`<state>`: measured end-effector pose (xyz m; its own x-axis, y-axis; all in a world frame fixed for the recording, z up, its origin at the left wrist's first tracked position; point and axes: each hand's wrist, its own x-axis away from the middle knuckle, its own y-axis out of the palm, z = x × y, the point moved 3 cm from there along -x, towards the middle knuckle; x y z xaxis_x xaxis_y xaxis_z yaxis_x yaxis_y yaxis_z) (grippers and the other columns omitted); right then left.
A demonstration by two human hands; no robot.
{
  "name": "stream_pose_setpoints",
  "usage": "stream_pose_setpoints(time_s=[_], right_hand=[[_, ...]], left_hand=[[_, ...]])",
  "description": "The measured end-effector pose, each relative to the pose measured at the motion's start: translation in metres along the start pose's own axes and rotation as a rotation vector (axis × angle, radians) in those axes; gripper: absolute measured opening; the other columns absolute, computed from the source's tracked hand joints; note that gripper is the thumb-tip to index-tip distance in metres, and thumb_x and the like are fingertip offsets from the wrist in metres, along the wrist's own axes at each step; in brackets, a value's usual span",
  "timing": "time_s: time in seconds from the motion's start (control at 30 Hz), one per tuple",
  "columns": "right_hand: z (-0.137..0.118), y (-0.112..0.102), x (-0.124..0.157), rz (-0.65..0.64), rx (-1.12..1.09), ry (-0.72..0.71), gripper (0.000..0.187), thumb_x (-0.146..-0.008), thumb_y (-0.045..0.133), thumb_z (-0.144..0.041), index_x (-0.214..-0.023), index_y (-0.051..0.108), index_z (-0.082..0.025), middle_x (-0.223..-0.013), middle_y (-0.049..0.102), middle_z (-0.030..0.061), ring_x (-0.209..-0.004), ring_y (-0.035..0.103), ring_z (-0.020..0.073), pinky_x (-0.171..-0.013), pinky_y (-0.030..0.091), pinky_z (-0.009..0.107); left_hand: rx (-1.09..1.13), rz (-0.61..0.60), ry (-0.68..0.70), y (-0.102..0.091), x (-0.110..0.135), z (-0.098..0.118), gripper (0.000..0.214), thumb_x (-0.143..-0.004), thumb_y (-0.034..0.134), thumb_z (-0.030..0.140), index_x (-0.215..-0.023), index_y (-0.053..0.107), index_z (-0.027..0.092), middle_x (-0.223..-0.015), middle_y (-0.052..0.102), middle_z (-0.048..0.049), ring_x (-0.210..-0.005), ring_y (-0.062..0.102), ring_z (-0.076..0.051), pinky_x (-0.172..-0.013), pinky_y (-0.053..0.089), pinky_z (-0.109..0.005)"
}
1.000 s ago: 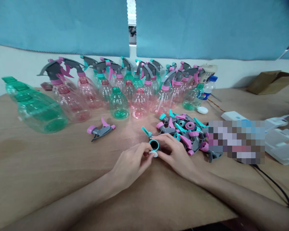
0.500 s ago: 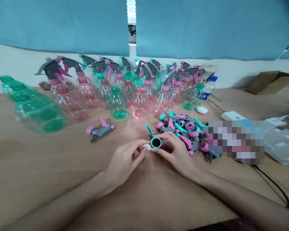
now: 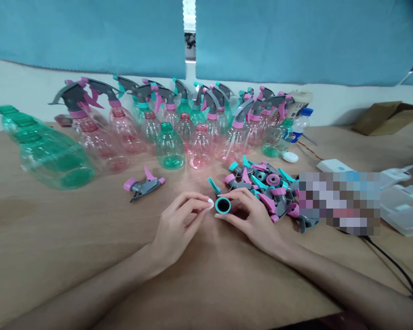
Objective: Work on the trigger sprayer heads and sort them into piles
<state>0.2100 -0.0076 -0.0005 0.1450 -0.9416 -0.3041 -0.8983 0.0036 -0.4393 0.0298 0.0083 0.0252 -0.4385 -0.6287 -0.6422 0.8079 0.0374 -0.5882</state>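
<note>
Between the thumb and fingers of my right hand (image 3: 251, 217) is a grey and teal trigger spray head (image 3: 223, 205), its round collar opening turned towards me and its teal lever pointing up and left. My left hand (image 3: 181, 220) pinches a small white disc (image 3: 210, 203), perhaps a washer, just left of the collar. The disc is tilted and close to the collar's rim. A pile of pink, teal and grey spray heads (image 3: 261, 185) lies right behind my right hand. One pink and grey spray head (image 3: 143, 185) lies apart on the left.
Rows of green and pink spray bottles (image 3: 170, 149), several with heads fitted, stand along the back. A blue-capped bottle (image 3: 301, 126), a white oval object (image 3: 290, 157) and a cardboard box (image 3: 387, 118) are at the right. A black cable (image 3: 392, 261) and white plastic pieces lie there too.
My left fingers have turned the white disc from lying nearly flat to a steeper tilt beside the collar. My right hand keeps hold of the spray head almost unmoved.
</note>
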Motion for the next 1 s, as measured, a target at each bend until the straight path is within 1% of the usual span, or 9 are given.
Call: stream_pose_setpoints(time_s=[0.07, 0.23, 0.4, 0.53, 0.67, 0.83, 1.0], right_hand=[[0.0, 0.0, 0.0, -0.008, 0.019, -0.017, 0.03, -0.079, 0.067, -0.014, -0.106, 0.062, -0.027, -0.105, 0.054, 0.0017, -0.092, 0.059, 0.0159, -0.081, 0.051, 0.032], [-0.001, 0.002, 0.002, -0.05, 0.042, -0.075, 0.029, -0.08, 0.067, -0.019, -0.108, 0.062, -0.026, -0.107, 0.053, 0.0028, -0.1, 0.057, 0.0178, -0.087, 0.049, 0.034], [0.001, 0.001, 0.002, -0.068, 0.027, -0.093, 0.027, -0.081, 0.065, -0.02, -0.108, 0.062, -0.027, -0.107, 0.053, 0.0033, -0.101, 0.057, 0.018, -0.087, 0.05, 0.035], [0.002, 0.0, 0.002, -0.066, 0.023, -0.088, 0.03, -0.081, 0.065, -0.018, -0.11, 0.063, -0.029, -0.106, 0.054, 0.0029, -0.1, 0.058, 0.0178, -0.086, 0.051, 0.035], [0.003, 0.0, 0.002, -0.075, 0.008, -0.075, 0.032, -0.082, 0.066, -0.02, -0.112, 0.063, -0.03, -0.105, 0.053, 0.0024, -0.098, 0.058, 0.017, -0.084, 0.051, 0.033], [0.002, 0.0, 0.004, -0.089, -0.003, -0.069, 0.03, -0.08, 0.068, -0.024, -0.11, 0.064, -0.026, -0.105, 0.054, 0.0032, -0.095, 0.059, 0.0165, -0.082, 0.051, 0.032], [-0.001, -0.002, 0.003, -0.076, 0.029, -0.083, 0.028, -0.081, 0.068, -0.027, -0.109, 0.065, -0.026, -0.103, 0.056, 0.0032, -0.098, 0.057, 0.0173, -0.087, 0.048, 0.033]], left_hand=[[-0.01, 0.003, 0.049, 0.0, 0.001, 0.002, 0.015, -0.089, 0.053, 0.009, -0.094, 0.063, 0.019, -0.097, 0.063, -0.0036, -0.087, 0.063, -0.014, -0.076, 0.056, -0.027], [0.043, -0.059, 0.192, 0.005, 0.005, 0.008, 0.024, -0.088, 0.051, 0.003, -0.105, 0.06, 0.017, -0.101, 0.064, -0.0063, -0.094, 0.061, -0.015, -0.081, 0.055, -0.028], [0.09, -0.1, 0.266, 0.009, 0.005, 0.01, 0.028, -0.089, 0.052, 0.003, -0.112, 0.058, 0.016, -0.105, 0.067, -0.0074, -0.102, 0.06, -0.018, -0.085, 0.054, -0.034], [-0.015, -0.119, 0.295, 0.008, 0.003, 0.013, 0.026, -0.088, 0.055, 0.006, -0.11, 0.061, 0.017, -0.107, 0.07, -0.0053, -0.102, 0.061, -0.019, -0.084, 0.051, -0.034], [-0.121, -0.075, 0.306, 0.007, 0.003, 0.015, 0.026, -0.084, 0.059, 0.009, -0.107, 0.063, 0.02, -0.105, 0.072, -0.0001, -0.098, 0.063, -0.018, -0.081, 0.044, -0.034], [-0.076, -0.084, 0.288, 0.006, 0.002, 0.014, 0.027, -0.084, 0.059, 0.011, -0.109, 0.062, 0.02, -0.105, 0.072, -0.0016, -0.101, 0.061, -0.018, -0.083, 0.044, -0.033], [-0.072, -0.075, 0.273, 0.005, 0.003, 0.014, 0.02, -0.083, 0.059, 0.012, -0.101, 0.062, 0.02, -0.103, 0.071, -0.0014, -0.096, 0.06, -0.018, -0.082, 0.045, -0.032]])
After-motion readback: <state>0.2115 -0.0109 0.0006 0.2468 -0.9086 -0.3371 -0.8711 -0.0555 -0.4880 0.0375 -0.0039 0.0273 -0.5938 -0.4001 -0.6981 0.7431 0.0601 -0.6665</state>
